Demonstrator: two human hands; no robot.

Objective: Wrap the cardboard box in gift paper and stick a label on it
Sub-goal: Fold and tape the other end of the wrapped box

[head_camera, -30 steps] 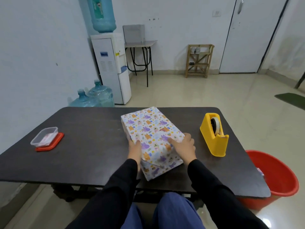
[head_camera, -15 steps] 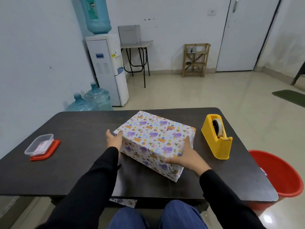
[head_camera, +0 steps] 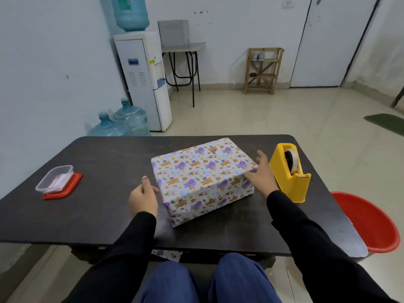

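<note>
Left grip [head_camera: 143, 199] loose, right grip [head_camera: 261, 178] spread, wrapped box [head_camera: 203, 178] between them

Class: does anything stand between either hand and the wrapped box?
Nothing visible. The left hand is beside the left end of the wrapped box, the right hand at its right end; the tape dispenser stands beyond the right hand.

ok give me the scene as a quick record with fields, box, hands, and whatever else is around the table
box: fully wrapped, lying flat mid-table; no label visible
left hand: open, at the box's left end, contact unclear
right hand: open, fingers spread, against the box's right end
tape dispenser: yellow, right of the box
container: clear plastic, on a red lid, left side
bucket: red, down beside the table's right end
</note>
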